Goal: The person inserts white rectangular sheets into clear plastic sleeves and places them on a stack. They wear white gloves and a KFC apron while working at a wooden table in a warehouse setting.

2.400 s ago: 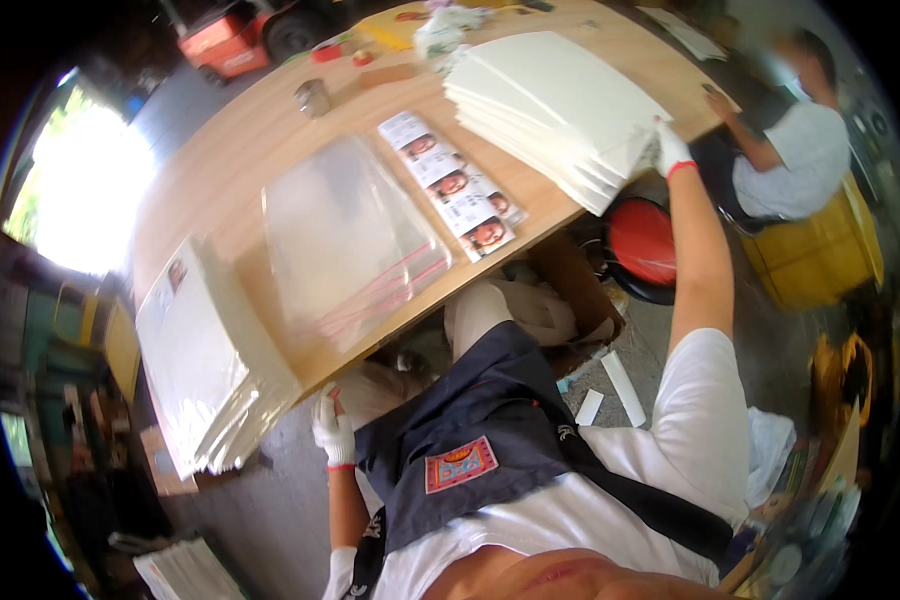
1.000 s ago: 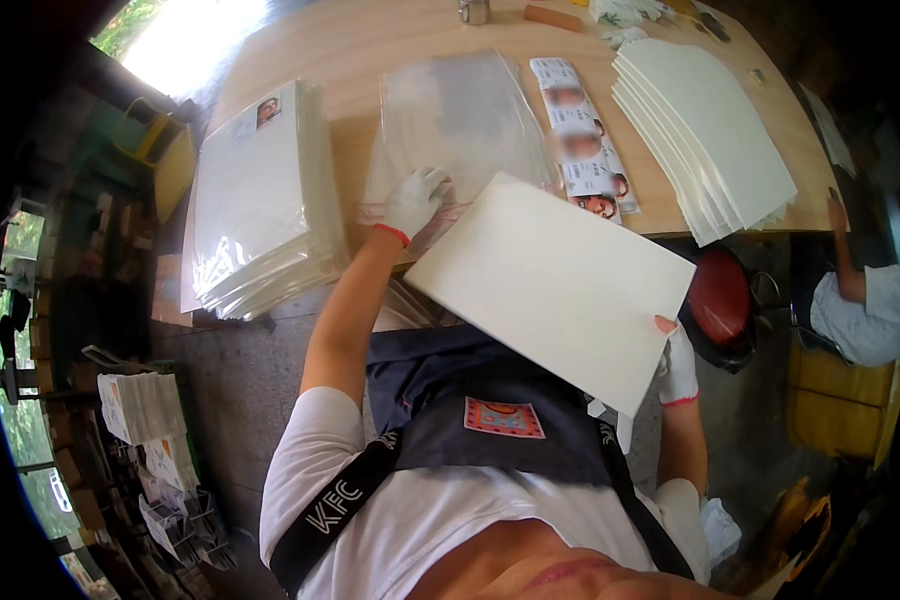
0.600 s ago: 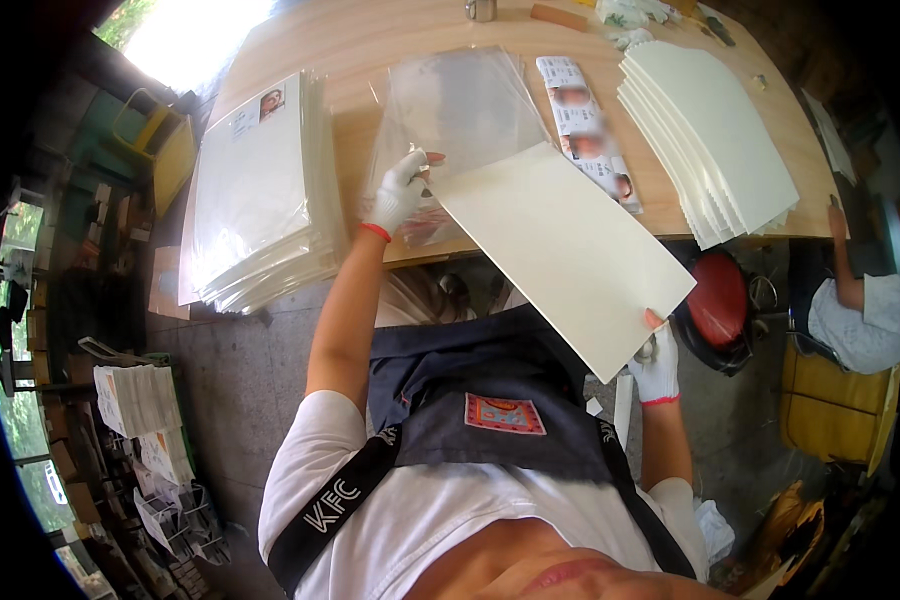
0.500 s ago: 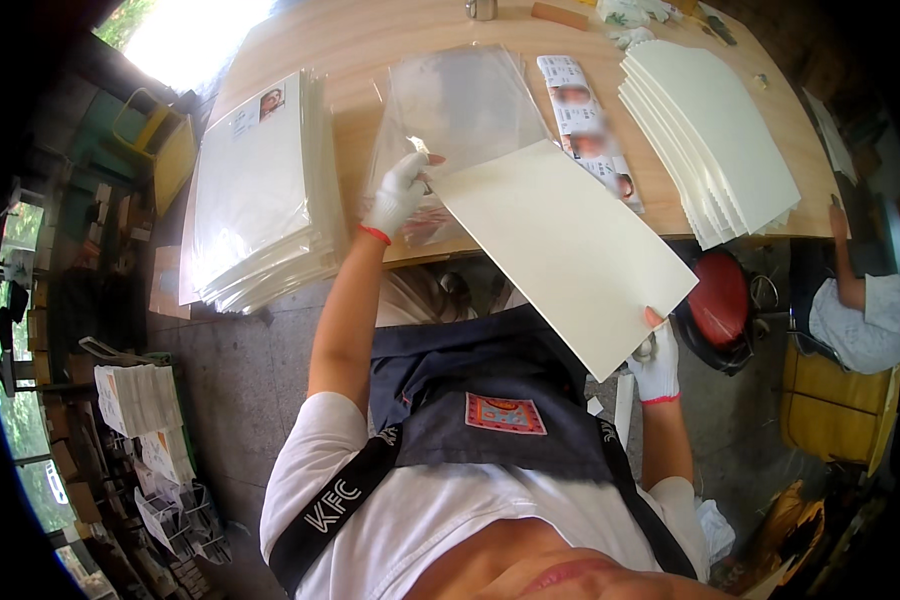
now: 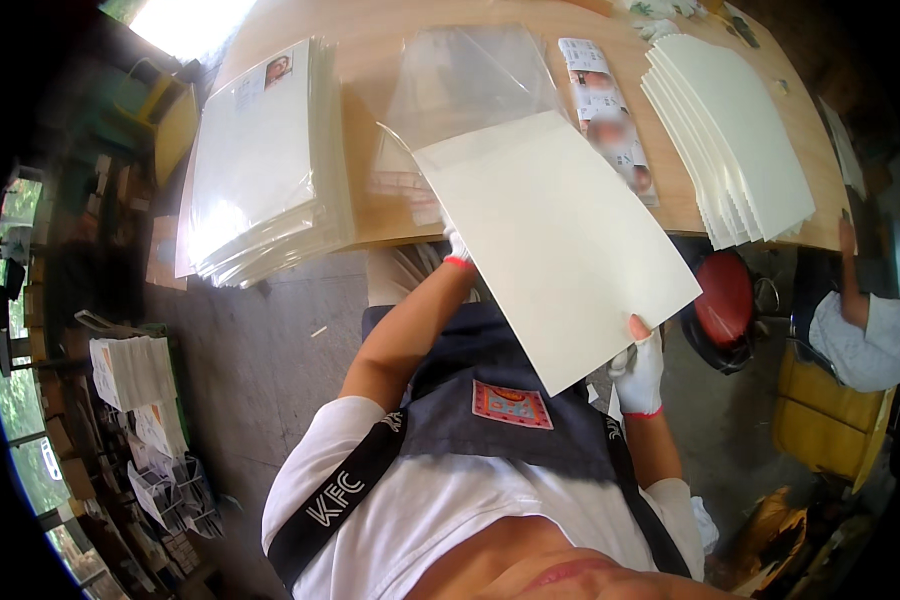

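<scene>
A large cream-white sheet of stiff board [image 5: 560, 245] is held tilted over the table's near edge and my lap. My right hand [image 5: 638, 375], in a white glove with a red cuff, grips its lower right edge, thumb on top. My left hand [image 5: 455, 243], gloved alike, is mostly behind the board's left edge, its fingers hidden. Clear plastic sleeves [image 5: 470, 75] lie flat on the table beneath the board's far end. One sleeve's edge curls up by the board's upper left corner; whether the corner is inside it I cannot tell.
On the left of the wooden table [image 5: 370, 215] stands a stack of sleeved boards [image 5: 260, 160] with a label on top. Printed label strips [image 5: 607, 125] lie right of the sleeves, then a fanned stack of bare boards [image 5: 735, 150]. A red-seated stool [image 5: 720, 310] and another person's arm [image 5: 855, 270] are at right.
My left hand has let go of the board's upper left corner and moved down and right, behind the board. The board has turned slightly, its near corner shifting left; my right hand keeps its grip.
</scene>
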`<move>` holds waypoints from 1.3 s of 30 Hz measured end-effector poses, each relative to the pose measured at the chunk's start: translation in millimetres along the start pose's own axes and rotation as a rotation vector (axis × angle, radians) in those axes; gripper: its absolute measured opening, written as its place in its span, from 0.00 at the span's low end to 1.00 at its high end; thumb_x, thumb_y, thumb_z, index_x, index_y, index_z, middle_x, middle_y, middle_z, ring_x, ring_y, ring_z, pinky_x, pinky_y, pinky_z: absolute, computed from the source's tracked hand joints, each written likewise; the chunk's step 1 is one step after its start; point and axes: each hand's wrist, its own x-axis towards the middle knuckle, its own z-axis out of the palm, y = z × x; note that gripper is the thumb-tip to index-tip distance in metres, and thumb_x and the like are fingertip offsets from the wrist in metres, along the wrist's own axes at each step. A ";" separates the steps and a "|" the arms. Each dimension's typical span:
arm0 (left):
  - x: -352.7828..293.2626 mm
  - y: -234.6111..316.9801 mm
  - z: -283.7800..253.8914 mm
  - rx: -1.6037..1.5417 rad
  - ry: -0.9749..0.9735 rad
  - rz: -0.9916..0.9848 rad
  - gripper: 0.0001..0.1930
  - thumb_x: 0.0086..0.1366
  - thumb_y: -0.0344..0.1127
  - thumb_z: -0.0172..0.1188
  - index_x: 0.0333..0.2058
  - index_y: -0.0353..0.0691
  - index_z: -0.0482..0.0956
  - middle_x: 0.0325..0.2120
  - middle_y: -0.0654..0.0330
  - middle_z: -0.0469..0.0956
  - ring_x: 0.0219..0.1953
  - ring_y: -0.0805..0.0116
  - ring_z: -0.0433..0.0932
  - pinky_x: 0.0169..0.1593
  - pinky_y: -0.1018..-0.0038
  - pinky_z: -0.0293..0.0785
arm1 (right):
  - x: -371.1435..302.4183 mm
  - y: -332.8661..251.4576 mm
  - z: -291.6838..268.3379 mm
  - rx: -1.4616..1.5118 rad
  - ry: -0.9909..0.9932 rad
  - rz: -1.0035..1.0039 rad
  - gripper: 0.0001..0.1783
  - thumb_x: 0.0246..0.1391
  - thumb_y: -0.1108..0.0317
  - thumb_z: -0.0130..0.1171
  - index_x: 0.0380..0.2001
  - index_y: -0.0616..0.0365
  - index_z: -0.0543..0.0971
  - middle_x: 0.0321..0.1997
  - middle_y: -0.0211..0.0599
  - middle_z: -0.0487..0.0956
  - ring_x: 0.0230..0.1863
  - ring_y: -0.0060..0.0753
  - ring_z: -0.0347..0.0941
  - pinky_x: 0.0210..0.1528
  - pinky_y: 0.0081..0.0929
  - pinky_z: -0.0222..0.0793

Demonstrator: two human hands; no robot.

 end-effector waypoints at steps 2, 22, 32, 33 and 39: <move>3.8 -12.2 1.1 -0.132 -0.003 -0.187 0.28 0.61 0.22 0.52 0.60 0.41 0.56 0.41 0.54 0.75 0.41 0.67 0.75 0.41 0.73 0.76 | -5.9 -3.4 12.2 -0.049 0.009 -0.031 0.17 0.57 0.61 0.49 0.45 0.61 0.70 0.21 0.29 0.74 0.12 0.16 0.63 0.10 0.16 0.51; -56.4 -43.9 -110.7 0.330 -0.264 -0.573 0.11 0.63 0.30 0.48 0.42 0.37 0.75 0.35 0.64 0.77 0.37 0.74 0.75 0.40 0.75 0.74 | 152.7 123.0 61.5 0.442 -0.169 0.404 0.19 0.64 0.64 0.42 0.54 0.62 0.64 0.46 0.47 0.73 0.43 0.43 0.75 0.51 0.41 0.73; -14.8 52.7 -162.6 0.517 -0.256 -0.616 0.16 0.64 0.35 0.53 0.46 0.29 0.70 0.38 0.55 0.77 0.37 0.67 0.78 0.36 0.74 0.78 | 114.3 118.5 109.3 -1.167 -0.626 -0.372 0.06 0.53 0.68 0.51 0.36 0.51 0.74 0.24 0.35 0.79 0.24 0.35 0.77 0.25 0.32 0.69; -12.1 55.9 -163.7 0.553 -0.300 -0.615 0.15 0.64 0.34 0.52 0.45 0.28 0.71 0.38 0.55 0.77 0.37 0.68 0.78 0.36 0.75 0.78 | 114.0 120.6 117.1 -1.384 -0.656 -0.557 0.06 0.53 0.66 0.51 0.35 0.51 0.73 0.24 0.35 0.80 0.24 0.37 0.77 0.25 0.33 0.70; -3.1 61.2 -163.8 0.544 -0.390 -0.605 0.14 0.64 0.31 0.47 0.42 0.26 0.73 0.35 0.54 0.78 0.33 0.66 0.80 0.35 0.74 0.79 | 129.7 147.4 135.0 -1.814 -0.640 -0.880 0.08 0.53 0.60 0.50 0.31 0.51 0.69 0.19 0.38 0.78 0.23 0.40 0.78 0.20 0.38 0.71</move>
